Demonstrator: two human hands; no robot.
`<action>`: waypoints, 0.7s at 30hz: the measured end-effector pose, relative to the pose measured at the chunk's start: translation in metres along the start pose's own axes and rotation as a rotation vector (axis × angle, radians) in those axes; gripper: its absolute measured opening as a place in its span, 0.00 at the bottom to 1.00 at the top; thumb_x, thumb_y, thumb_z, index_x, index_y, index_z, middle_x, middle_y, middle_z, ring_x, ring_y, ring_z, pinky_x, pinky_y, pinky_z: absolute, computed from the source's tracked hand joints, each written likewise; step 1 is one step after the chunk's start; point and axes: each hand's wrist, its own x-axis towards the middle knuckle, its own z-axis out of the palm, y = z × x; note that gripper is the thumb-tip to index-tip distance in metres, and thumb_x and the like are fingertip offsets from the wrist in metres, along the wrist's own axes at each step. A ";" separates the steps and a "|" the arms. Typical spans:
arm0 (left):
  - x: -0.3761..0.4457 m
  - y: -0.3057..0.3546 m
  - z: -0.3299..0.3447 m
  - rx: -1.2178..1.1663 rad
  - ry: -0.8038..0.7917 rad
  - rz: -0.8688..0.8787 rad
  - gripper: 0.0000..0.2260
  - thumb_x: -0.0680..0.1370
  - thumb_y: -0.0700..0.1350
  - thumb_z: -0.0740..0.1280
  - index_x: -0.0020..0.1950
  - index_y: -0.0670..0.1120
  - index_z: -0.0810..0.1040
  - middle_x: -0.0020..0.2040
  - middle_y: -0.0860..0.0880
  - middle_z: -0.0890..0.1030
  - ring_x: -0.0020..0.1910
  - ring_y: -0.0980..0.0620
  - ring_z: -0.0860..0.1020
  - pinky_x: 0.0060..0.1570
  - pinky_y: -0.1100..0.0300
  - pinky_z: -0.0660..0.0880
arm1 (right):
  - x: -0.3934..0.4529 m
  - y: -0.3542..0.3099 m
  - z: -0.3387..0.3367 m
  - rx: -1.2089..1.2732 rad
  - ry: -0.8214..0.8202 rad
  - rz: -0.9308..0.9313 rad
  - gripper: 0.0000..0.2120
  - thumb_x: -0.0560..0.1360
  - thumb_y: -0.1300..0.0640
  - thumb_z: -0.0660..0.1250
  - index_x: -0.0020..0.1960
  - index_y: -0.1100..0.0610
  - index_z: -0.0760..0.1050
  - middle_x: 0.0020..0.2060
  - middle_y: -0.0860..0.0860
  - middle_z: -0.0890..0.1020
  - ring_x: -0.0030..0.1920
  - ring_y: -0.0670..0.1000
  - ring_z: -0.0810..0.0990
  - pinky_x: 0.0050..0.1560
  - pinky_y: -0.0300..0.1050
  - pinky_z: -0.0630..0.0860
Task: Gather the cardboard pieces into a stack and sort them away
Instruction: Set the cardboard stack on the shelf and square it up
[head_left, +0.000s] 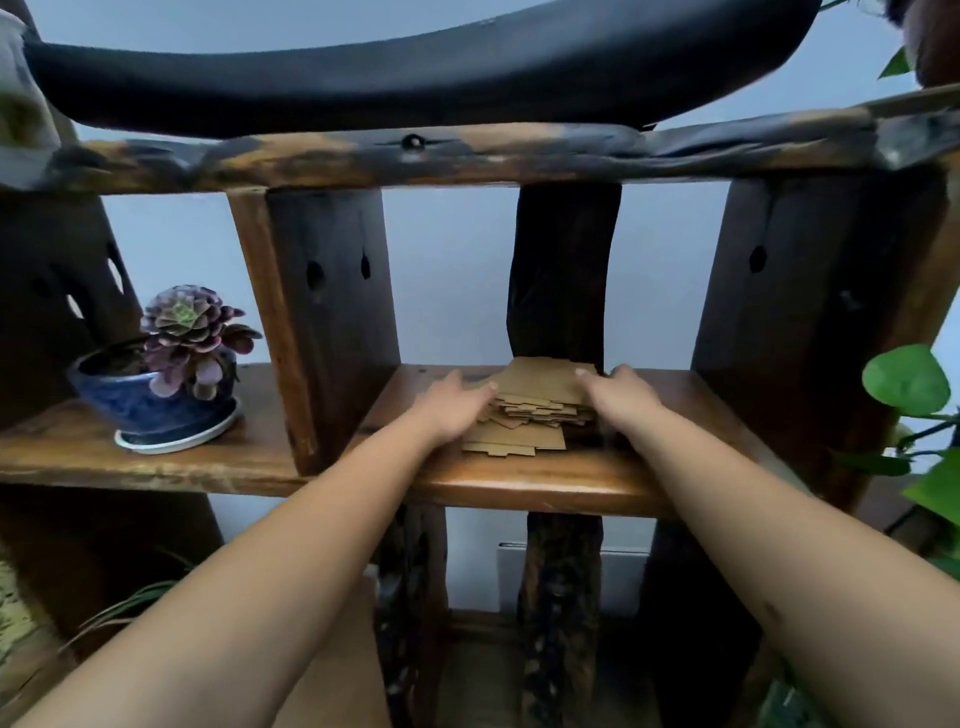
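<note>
A stack of brown cardboard pieces (535, 395) lies on the wooden shelf board (519, 483), in the compartment between two dark uprights. The pieces are unevenly aligned, with lower ones sticking out toward me. My left hand (452, 402) presses against the stack's left side, fingers reaching onto the top piece. My right hand (621, 395) holds the stack's right side, fingers curled over its top edge. Both forearms stretch out over the shelf's front edge.
A purple succulent in a blue pot (156, 395) stands on the same board, left of a thick upright (322, 322). A dark post (563, 275) rises behind the stack. Green leaves (906, 382) hang at the right. A black curved object (415, 67) rests on the upper shelf.
</note>
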 end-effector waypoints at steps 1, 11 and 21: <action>0.007 0.001 0.000 -0.005 -0.014 -0.014 0.31 0.77 0.64 0.57 0.75 0.48 0.64 0.72 0.43 0.71 0.70 0.42 0.69 0.68 0.46 0.66 | 0.004 0.000 0.001 0.020 -0.008 0.039 0.34 0.75 0.36 0.59 0.73 0.57 0.63 0.64 0.58 0.75 0.57 0.60 0.78 0.56 0.56 0.77; 0.040 0.016 0.013 -0.173 -0.086 -0.072 0.27 0.74 0.62 0.63 0.68 0.46 0.74 0.62 0.45 0.78 0.56 0.47 0.76 0.54 0.52 0.71 | 0.019 -0.012 0.021 0.042 -0.092 0.078 0.37 0.73 0.40 0.68 0.73 0.60 0.62 0.65 0.57 0.74 0.58 0.58 0.75 0.48 0.49 0.71; 0.050 0.023 0.014 -0.600 -0.119 -0.262 0.23 0.74 0.47 0.72 0.65 0.41 0.71 0.56 0.41 0.81 0.52 0.42 0.81 0.55 0.46 0.79 | 0.014 -0.023 0.027 0.222 -0.140 0.133 0.34 0.70 0.48 0.75 0.69 0.59 0.67 0.57 0.57 0.74 0.49 0.55 0.71 0.48 0.51 0.69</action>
